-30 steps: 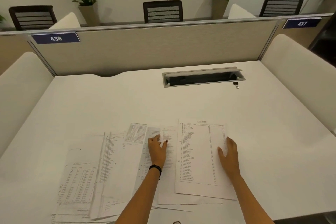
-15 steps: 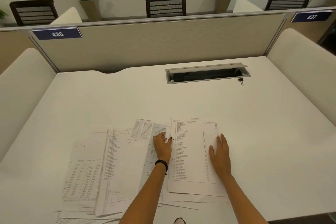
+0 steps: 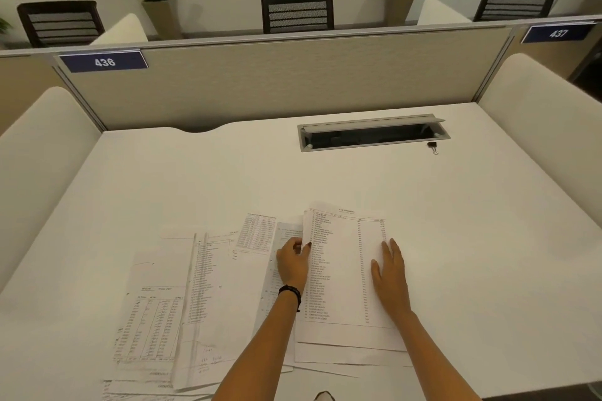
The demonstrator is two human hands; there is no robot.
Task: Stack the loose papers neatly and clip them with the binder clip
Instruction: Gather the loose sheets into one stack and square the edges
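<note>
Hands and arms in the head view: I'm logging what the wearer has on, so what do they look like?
Both forearms are bare, with no sleeves in view. The left hand has a thin black band at its wrist and dark-painted nails. The right hand shows no band, ring or watch.

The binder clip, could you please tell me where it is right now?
In the head view, the binder clip lies on the desk's far right, just beside the right end of the cable tray, well beyond both hands.

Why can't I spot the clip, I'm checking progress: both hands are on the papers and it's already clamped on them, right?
Not clamped. The head view shows the binder clip lying apart on the desk beside the cable tray. Left hand and right hand are on the papers.
</note>
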